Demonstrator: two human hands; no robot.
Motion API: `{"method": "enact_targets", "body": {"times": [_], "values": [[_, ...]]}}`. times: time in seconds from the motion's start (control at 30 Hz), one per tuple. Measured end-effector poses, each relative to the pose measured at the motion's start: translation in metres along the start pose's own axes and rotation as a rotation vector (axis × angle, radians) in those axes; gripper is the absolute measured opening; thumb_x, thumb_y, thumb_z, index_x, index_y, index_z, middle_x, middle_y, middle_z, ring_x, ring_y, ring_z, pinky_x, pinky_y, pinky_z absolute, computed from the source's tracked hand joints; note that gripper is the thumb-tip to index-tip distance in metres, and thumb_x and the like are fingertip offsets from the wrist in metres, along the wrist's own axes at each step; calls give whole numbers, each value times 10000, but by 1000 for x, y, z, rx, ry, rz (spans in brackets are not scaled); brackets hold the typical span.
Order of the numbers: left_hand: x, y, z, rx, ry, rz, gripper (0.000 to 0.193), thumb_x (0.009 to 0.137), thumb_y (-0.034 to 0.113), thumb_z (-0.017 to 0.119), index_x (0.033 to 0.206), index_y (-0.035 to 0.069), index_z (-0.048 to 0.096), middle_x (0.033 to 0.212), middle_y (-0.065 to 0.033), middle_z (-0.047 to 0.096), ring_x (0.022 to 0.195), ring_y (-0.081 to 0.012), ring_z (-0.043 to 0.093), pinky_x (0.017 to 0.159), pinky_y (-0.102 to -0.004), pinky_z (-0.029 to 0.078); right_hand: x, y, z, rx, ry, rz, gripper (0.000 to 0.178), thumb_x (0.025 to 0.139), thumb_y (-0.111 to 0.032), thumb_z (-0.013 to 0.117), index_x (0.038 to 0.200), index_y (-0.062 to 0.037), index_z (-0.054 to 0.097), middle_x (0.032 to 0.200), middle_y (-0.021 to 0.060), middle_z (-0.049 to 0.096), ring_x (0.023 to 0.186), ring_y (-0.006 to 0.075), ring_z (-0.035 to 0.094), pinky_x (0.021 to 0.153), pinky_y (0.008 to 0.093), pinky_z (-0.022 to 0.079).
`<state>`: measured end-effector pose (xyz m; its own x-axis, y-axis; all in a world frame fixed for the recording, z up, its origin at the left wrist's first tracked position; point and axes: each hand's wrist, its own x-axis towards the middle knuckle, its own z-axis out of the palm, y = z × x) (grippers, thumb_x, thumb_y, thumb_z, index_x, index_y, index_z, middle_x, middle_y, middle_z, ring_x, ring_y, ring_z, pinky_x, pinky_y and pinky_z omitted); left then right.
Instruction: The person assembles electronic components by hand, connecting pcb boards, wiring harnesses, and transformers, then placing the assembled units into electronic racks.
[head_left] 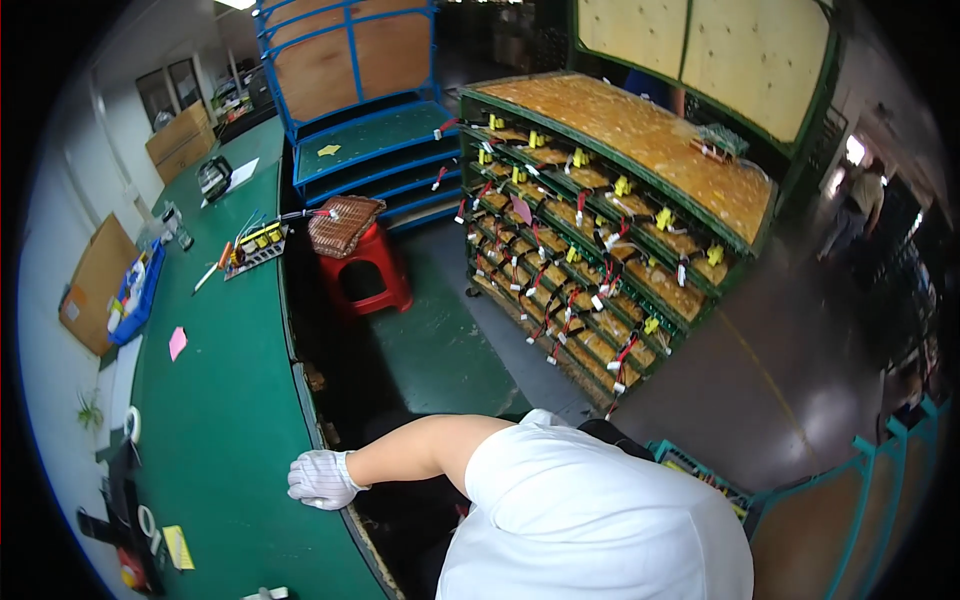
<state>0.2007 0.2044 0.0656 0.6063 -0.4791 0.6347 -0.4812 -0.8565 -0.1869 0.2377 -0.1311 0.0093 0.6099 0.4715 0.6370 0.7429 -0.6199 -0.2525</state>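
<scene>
My right hand (322,480), in a white striped glove, rests at the near edge of a green workbench (240,400). Its fingers look curled, and what lies beneath them, if anything, is hidden. The bare forearm and white sleeve reach it from the lower middle. My left hand is out of view. On the bench, a pink paper piece (178,343) lies beyond the glove, and a yellow note (178,548) is nearer the bottom. Farther along sits a circuit board (256,250) with yellow parts and wires.
A red stool (372,265) with a woven brown pad (345,225) stands beside the bench. A green rack (610,130) holds several tiers of wired boards; a blue rack (375,140) stands beside it. A blue bin (137,292) sits against the wall. Someone (858,205) is at far right.
</scene>
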Motion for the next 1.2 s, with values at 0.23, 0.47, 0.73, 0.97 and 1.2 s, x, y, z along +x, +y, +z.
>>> {"method": "enact_targets", "body": {"times": [0.23,0.47,0.73,0.97,1.2], "values": [[44,73,19,-286,275,164,389,733,-2,665,1084,142,576,659,-19,471,626,-213,520,1020,-538,374,24,-19,-20,276,-342,411,323,874,-336,495,894,-48,641,912,138,637,836,345,587,743,441,460],[142,217,9,-480,322,299,207,729,72,666,911,149,604,715,5,553,736,-193,606,1073,-530,313,-7,-4,-41,2854,-57,114,268,976,-245,495,1046,7,552,881,47,547,837,76,544,762,140,459],[187,315,44,-752,227,487,407,703,100,731,1070,102,557,1110,-139,580,1034,-317,563,1032,-567,323,-115,24,-201,1999,664,802,347,959,-168,420,1205,66,493,1025,170,620,897,240,618,829,361,492],[274,330,115,-418,-326,148,681,754,297,701,1331,35,451,1252,-200,530,1117,-357,523,948,-474,418,-253,-7,-324,1167,1031,1237,345,889,-171,504,1141,59,552,549,-84,373,421,55,335,403,205,322],[250,253,199,66,-314,114,650,774,495,623,1277,104,494,1187,-164,552,1051,-349,552,855,-478,474,-233,-81,-372,241,691,1384,326,966,-305,481,1143,-70,621,785,14,574,696,64,510,609,259,460]]}}
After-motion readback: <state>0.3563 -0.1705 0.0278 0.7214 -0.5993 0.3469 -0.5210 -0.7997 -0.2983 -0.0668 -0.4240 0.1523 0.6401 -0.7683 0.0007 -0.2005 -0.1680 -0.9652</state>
